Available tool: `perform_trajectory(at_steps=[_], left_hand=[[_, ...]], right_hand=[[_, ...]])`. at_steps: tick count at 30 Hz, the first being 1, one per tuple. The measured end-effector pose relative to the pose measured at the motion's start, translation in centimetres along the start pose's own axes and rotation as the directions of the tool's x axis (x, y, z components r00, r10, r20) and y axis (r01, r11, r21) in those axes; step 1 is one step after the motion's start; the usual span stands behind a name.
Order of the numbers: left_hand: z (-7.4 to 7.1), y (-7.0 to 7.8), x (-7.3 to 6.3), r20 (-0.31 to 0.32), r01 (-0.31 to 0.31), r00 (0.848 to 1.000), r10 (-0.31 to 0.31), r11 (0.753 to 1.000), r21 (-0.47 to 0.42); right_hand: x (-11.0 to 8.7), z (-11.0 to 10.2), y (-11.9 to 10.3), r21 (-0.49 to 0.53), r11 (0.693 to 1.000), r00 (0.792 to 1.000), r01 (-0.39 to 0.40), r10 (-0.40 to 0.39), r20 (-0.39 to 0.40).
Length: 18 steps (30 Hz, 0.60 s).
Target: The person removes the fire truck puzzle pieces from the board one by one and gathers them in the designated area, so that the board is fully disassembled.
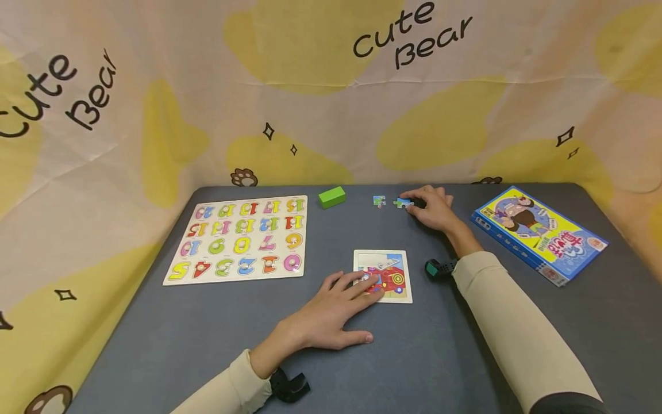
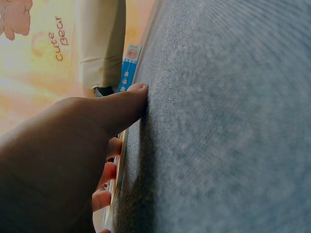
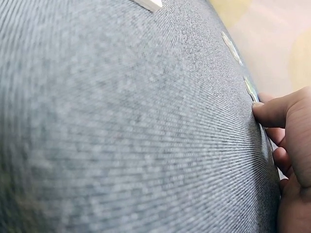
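The head view shows the left hand [image 1: 333,313] with its fingers loosely spread, gripping nothing; the fingertips rest on the left part of a small, white-framed jigsaw puzzle [image 1: 394,280] picturing a red vehicle, and the thumb points right, clear of the frame. The left wrist view adds what the head view cannot: the thumb tip down at the grey, fine-ribbed tabletop [image 2: 228,116].

Farther off and to the right, the right hand [image 1: 434,208] pinches a small blue-and-green jigsaw piece [image 1: 402,203] between thumb and fingers near the table's far edge. A similar loose piece [image 1: 379,201] lies just left of it. The right wrist view shows both pieces nearly edge-on, the thumb tip against the nearer one; their printing is legible only from the head.

Only the head view has the green rectangular block [image 1: 332,198] at the far middle and the cream board of colourful numbers [image 1: 281,244] at left. The blue-and-yellow box [image 1: 538,233] lies at right; the left wrist view catches its blue side.
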<state>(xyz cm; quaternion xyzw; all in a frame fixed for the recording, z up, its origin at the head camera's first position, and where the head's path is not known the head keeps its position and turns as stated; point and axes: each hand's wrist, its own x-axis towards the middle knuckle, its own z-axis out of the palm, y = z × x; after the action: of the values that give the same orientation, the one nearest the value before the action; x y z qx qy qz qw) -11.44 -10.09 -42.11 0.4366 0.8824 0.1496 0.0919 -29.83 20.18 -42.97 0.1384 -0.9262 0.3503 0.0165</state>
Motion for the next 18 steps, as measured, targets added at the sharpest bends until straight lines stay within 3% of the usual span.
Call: perform_trajectory(at_steps=[5,13,18], left_hand=[[0.1,-0.1,0.0,0.002,0.002,1.0,-0.002,1.0,-0.001],[0.1,-0.1,0.0,0.013,0.01,1.0,-0.01,1.0,-0.003],[0.1,-0.2,0.0,0.015,0.008,1.0,-0.008,1.0,-0.003]], right_hand=[[0.0,0.1,0.2,0.001,1.0,1.0,0.003,-0.003,-0.01],[0.0,0.8,0.6,-0.007,1.0,0.991,-0.011,0.01,-0.134],[0.1,1.0,0.7,-0.02,0.999,0.986,-0.035,0.031,-0.162]])
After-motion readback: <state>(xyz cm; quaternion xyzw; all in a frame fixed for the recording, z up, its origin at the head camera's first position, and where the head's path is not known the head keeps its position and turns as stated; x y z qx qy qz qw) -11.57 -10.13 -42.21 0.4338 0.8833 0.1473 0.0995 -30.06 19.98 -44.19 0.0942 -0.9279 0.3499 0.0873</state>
